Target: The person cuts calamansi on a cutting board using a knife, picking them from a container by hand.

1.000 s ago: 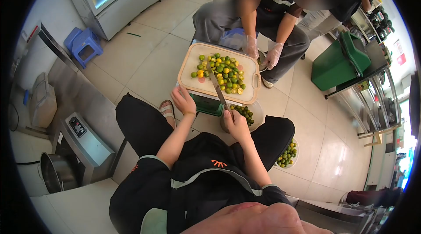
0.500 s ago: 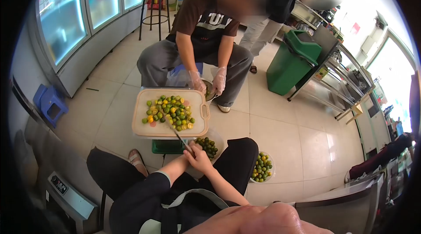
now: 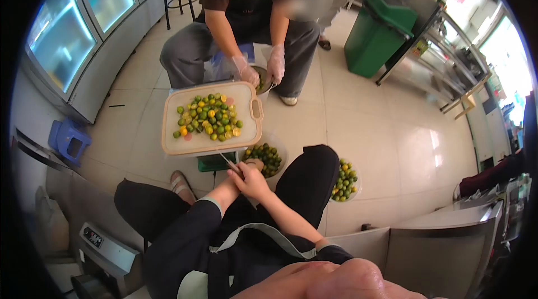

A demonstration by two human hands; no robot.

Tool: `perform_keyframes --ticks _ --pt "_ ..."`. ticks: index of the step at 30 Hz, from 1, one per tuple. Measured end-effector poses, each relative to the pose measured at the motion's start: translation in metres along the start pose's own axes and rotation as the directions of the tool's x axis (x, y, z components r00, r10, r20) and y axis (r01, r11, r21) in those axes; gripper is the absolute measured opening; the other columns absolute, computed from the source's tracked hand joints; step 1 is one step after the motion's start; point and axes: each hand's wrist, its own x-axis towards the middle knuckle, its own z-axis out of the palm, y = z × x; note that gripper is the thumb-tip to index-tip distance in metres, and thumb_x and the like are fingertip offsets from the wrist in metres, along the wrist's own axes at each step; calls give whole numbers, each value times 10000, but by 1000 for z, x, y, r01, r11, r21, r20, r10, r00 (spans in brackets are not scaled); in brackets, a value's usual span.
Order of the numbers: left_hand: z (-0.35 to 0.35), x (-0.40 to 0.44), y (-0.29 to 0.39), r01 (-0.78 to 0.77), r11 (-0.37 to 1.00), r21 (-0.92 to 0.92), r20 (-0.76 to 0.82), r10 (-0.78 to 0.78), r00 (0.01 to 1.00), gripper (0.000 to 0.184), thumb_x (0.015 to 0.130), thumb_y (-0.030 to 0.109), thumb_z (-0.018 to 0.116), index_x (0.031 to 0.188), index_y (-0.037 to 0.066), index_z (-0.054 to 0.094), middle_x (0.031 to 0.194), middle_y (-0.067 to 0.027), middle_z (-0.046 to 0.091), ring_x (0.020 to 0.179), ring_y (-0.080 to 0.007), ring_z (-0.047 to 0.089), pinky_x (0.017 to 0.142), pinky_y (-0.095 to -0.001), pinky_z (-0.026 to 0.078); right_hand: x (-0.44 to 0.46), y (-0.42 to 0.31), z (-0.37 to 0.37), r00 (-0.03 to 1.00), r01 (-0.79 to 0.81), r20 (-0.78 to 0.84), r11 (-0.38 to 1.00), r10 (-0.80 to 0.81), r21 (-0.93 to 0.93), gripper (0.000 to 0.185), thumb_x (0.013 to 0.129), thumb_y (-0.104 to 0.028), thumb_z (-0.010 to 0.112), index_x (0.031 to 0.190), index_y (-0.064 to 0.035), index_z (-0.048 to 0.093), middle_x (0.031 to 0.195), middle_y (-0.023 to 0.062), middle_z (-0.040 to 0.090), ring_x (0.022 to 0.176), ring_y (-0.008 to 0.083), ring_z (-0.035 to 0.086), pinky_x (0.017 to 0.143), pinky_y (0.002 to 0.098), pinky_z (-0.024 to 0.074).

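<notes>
My right hand (image 3: pixel 252 184) is closed around the handle of a knife (image 3: pixel 226 159), whose blade points away from me at the near edge of the cutting board (image 3: pixel 171 122). Crossing beneath it, my left hand (image 3: pixel 256 163) reaches to a clear bowl of whole small green citrus fruits (image 3: pixel 268 160). Its fingers are mostly hidden. On the board lies a heap of calamansi-like citrus (image 3: pixel 210 114), green and yellow, several of them cut with the flesh showing.
Opposite me sits a person whose gloved hands (image 3: pixel 274 66) are at a metal pot (image 3: pixel 260 77). A second tub of citrus (image 3: pixel 344 181) stands by my right knee. Around us are a green bin (image 3: pixel 375 35), a blue stool (image 3: pixel 70 142) and glass-door fridges (image 3: pixel 61 41).
The view has tipped downward, so the scene sits higher. My right hand has drawn the knife back from over the board to its near edge. The other person's hands stay at the pot.
</notes>
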Motion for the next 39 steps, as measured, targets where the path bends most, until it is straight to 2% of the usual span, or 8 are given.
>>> perform_keyframes --ticks 10,15,19,21,23,29,37,39 --pt "-35 -5 12 -193 967 -167 -61 186 981 269 787 322 631 843 60 650 868 -132 638 848 -296 603 727 -407 474 1 -8 -14 999 -28 -30 999 29 34 273 884 -308 610 925 -40 578 591 154 564 547 326 591 504 401 447" --pt "-74 -46 2 -446 726 -524 -282 346 895 270 788 324 638 834 58 653 852 -136 637 828 -300 607 705 -405 482 1 -12 -27 993 -10 -117 996 20 86 254 888 -281 611 908 -31 577 566 144 547 509 304 570 495 375 436" --pt "-125 -119 -32 -154 875 -460 -344 -16 939 295 701 291 750 802 29 659 718 -89 636 694 -233 620 623 -354 489 -1 10 -18 984 -148 -70 969 165 197 310 916 -268 595 776 -10 493 523 59 396 474 116 353 451 307 313" --pt "-119 -152 -71 -14 694 -719 -346 -340 874 269 704 254 773 788 29 652 635 -72 602 605 -222 591 579 -339 478 1 -5 -23 974 -194 -61 940 219 280 324 925 -273 584 768 -11 478 537 33 376 513 93 335 461 295 304" --pt "-144 -184 -94 59 804 -592 -514 -432 741 251 706 221 781 784 28 640 644 -71 590 608 -227 580 582 -327 475 0 -3 -20 975 -207 -18 938 220 277 331 943 -284 561 781 -3 491 563 11 413 536 81 355 472 287 312" --pt "-126 -175 -144 11 881 -473 -795 -432 426 225 732 193 764 840 42 638 739 -87 604 631 -232 611 580 -349 485 5 10 6 943 -265 246 951 222 158 363 970 -363 496 849 -24 547 579 -9 464 468 67 419 452 241 352" --pt "-126 -173 -126 -83 800 -594 -772 -538 338 163 767 170 729 881 55 707 731 -70 606 609 -213 619 562 -318 482 11 -4 25 913 -244 344 969 219 32 410 964 -396 487 828 -14 552 576 29 497 458 105 464 458 273 382" --pt "-123 -168 -128 -100 806 -584 -789 -534 302 158 781 182 714 877 57 712 726 -74 606 597 -222 613 557 -321 478 14 -14 24 892 -297 355 955 279 -4 410 953 -363 493 832 25 543 660 173 541 616 296 538 583 370 420"
